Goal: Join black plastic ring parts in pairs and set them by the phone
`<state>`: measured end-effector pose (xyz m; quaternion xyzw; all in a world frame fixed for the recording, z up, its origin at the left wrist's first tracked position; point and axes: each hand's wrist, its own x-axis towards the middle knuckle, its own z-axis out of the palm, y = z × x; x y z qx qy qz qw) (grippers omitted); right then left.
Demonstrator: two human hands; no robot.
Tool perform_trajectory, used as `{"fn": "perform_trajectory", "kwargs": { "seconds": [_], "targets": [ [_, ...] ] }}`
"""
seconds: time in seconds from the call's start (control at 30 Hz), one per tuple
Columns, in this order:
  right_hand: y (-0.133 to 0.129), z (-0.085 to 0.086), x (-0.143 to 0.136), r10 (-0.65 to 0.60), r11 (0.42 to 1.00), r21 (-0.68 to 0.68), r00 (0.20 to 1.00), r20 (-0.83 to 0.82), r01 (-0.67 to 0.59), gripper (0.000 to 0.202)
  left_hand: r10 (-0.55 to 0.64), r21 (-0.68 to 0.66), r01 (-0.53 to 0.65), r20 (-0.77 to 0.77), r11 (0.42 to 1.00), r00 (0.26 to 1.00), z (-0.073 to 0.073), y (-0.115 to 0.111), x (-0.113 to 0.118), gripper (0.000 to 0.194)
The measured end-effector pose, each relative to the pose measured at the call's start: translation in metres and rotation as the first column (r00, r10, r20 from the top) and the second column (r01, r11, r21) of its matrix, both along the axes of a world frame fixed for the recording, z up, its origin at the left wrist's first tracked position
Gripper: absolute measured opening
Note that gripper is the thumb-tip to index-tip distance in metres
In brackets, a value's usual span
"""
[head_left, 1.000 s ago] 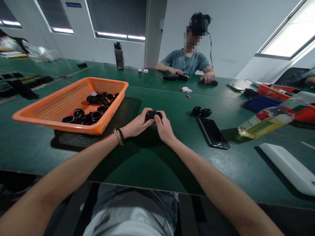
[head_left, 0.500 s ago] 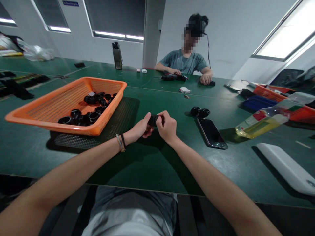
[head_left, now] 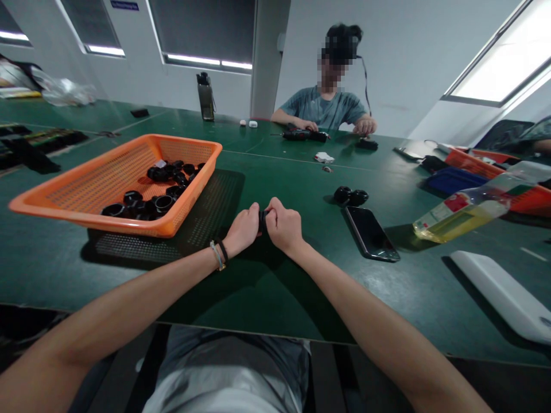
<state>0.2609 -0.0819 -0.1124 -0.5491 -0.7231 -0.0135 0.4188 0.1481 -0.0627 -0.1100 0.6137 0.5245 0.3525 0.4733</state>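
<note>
Head view: can see a tighter hold than half a second ago, with the left hand (head_left: 243, 232) now rolled over and curled around one side of a small black part (head_left: 262, 221), and the right hand (head_left: 284, 228) clenched on the other side. Now find only a narrow dark strip between the two fists, over the desk (head_left: 241, 304), back from the middle of its near edge. Would read this as a firm twist or squeeze in mid-step, though cannot tell which with the fingertips hidden. Notice no shift in the orange basket (head_left: 69, 206), nor in the black pieces (head_left: 165, 203) along its right wall and near corner, nor in the black pair (head_left: 357, 198) just past the far end of the phone (head_left: 372, 233). By the desk's far edge, spot a co-worker's hand (head_left: 365, 124) now lifted above a black block (head_left: 367, 145)
</note>
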Motion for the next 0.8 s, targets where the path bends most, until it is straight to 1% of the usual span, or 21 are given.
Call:
{"fn": "perform_trajectory", "kwargs": {
  "seconds": [0.07, 0.13, 0.17, 0.23, 0.33, 0.43, 0.53, 0.67, 0.8],
  "targets": [
    [0.0, 0.0, -0.002, -0.015, 1.0, -0.009, 1.0, -0.021, 0.015, 0.018, 0.003, 0.175, 0.026, -0.163, 0.984, 0.987, -0.001, -0.001, -0.002, 0.029],
    [0.0, 0.001, -0.003, -0.032, 0.999, -0.015, 0.998, -0.054, 0.031, 0.018, 0.051, 0.317, 0.072, -0.363, 0.946, 0.93, 0.002, -0.004, -0.002, 0.022],
    [-0.001, 0.002, -0.004, -0.043, 0.999, -0.02, 0.996, -0.073, 0.042, 0.017, 0.078, 0.351, 0.094, -0.446, 0.932, 0.891, 0.005, -0.005, -0.002, 0.021],
    [-0.001, 0.003, -0.007, -0.067, 0.997, -0.039, 0.991, -0.114, 0.063, 0.017, 0.114, 0.355, 0.104, -0.542, 0.929, 0.833, 0.01, -0.009, -0.001, 0.029],
    [-0.002, 0.004, -0.011, -0.1, 0.993, -0.085, 0.976, -0.194, 0.085, 0.016, 0.162, 0.362, 0.079, -0.59, 0.929, 0.791, 0.015, -0.012, 0.001, 0.042],
    [-0.002, 0.005, -0.014, -0.127, 0.986, -0.141, 0.946, -0.297, 0.088, 0.018, 0.212, 0.391, 0.066, -0.623, 0.918, 0.753, 0.016, -0.013, 0.003, 0.047],
    [-0.002, 0.006, -0.016, -0.14, 0.979, -0.195, 0.901, -0.41, 0.063, 0.02, 0.245, 0.423, 0.069, -0.642, 0.903, 0.727, 0.015, -0.01, 0.004, 0.049],
    [-0.001, 0.005, -0.017, -0.196, 0.957, -0.286, 0.813, -0.548, 0.038, 0.026, 0.298, 0.536, 0.158, -0.664, 0.83, 0.686, 0.013, -0.007, 0.002, 0.047],
    [0.003, 0.0, -0.017, -0.224, 0.942, -0.335, 0.755, -0.616, 0.006, 0.028, 0.322, 0.607, 0.244, -0.67, 0.756, 0.67, 0.011, -0.005, -0.003, 0.047]
  ]
}}
